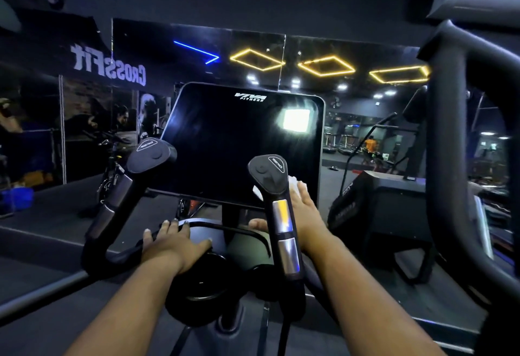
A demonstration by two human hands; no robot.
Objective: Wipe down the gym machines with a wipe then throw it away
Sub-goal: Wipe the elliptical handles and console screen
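A cardio machine stands in front of me with a dark console screen (239,141) marked VIVA FITNESS. Two black handles with resistance pads rise before it, a left handle (135,175) and a right handle (277,200). My right hand (305,212) lies flat with straight fingers against the lower right of the screen, pressing a white wipe (292,182) there; the right handle hides part of both. My left hand (173,243) rests on the curved black bar (225,229) below the screen, fingers spread over it.
A thick black arm of the machine (447,158) curves down the right side. A mirror wall (365,119) behind reflects gym lights and other machines. Another black machine (388,200) stands at right, and a blue bin (17,196) sits at far left.
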